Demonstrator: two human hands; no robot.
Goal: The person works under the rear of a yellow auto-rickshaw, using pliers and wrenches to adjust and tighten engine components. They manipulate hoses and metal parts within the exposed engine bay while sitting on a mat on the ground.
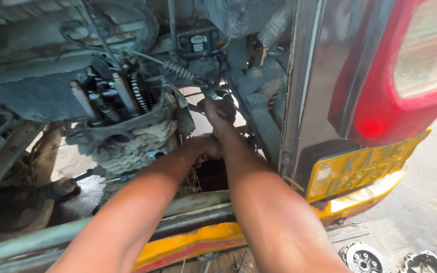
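Hidden or unclear: the left hand (pixel 209 146) lies partly behind the right forearm, and its grip cannot be made out. Whatever sits under the right palm is covered; the upper arms are cut off at the lower edge.

Setting: the open rear engine bay of a small vehicle, outdoors, above a sunlit concrete floor (pixel 431 187). A red tail lamp (pixel 405 71) and a yellow number plate (pixel 360 167) lie well right of the hands; a round metal part (pixel 362 259) lies on the floor below them.

Hands: the right hand (pixel 221 112), blackened with grease, has its grip closed around a small metal fitting (pixel 212 94) that pokes out just above the fingers. A coil spring (pixel 178 71) runs up-left from it. The open engine head (pixel 120 101), with chain and valve springs, stands left of both hands.
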